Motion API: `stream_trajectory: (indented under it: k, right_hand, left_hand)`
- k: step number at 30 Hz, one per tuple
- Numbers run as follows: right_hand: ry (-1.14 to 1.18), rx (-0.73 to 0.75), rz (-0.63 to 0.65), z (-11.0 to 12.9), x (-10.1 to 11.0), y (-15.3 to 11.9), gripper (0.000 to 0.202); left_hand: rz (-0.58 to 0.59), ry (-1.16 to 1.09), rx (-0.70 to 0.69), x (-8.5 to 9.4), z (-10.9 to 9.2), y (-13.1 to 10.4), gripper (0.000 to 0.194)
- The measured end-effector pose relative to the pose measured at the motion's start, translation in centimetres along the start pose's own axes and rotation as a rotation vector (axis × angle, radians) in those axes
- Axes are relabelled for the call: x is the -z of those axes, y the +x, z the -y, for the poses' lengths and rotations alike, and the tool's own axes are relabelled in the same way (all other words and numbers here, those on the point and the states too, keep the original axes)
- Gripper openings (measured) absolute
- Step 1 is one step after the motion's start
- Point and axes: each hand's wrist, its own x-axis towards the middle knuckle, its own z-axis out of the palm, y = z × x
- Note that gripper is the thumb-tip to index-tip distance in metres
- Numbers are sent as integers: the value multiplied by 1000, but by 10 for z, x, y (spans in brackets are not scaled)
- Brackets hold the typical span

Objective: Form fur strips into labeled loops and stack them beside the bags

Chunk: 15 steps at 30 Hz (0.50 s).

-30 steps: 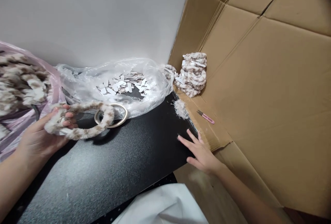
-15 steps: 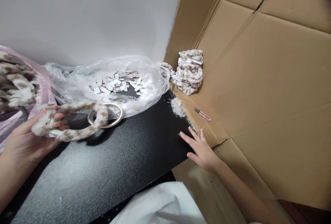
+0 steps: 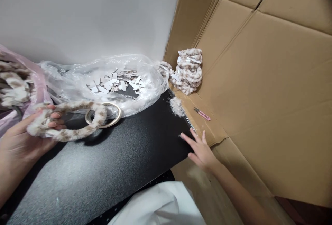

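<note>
At the left, my left hand is closed on a fluffy white and brown headband, whose loop stretches out over the dark table. A roll of tape lies partly behind the loop. My right hand has its fingers spread and holds nothing; it is over the right edge of the table, by the cardboard. Beyond it are a tuft of white fluff and small pink-handled snips on the cardboard.
A clear plastic bag bears many white tags. Fluffy bands are stacked against the cardboard wall. A pink bag of fluffy pieces stands at the left on the dark table.
The view has shifted slightly, so the bags, tape and stack appear a little further left. My left hand still holds the headband, and my right hand stays spread.
</note>
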Motion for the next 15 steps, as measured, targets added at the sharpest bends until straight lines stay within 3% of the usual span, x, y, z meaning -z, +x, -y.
stream_trajectory:
  k: [3,5,8,12,15]
  right_hand:
    - [-75,-148,-95,-20,4,4,66]
    - [-95,-151,-122,-23,6,4,67]
    - [-54,-68,-109,-7,5,2,69]
    - [33,68,26,22,2,6,73]
    - [19,-1,29,17,5,16,67]
  left_hand:
    - [-25,11,0,3,1,2,54]
    - [-20,7,-11,5,1,3,52]
    - [6,-5,-12,12,2,7,45]
    - [52,-7,-9,22,3,17,40]
    - [57,-21,-11,23,3,17,40]
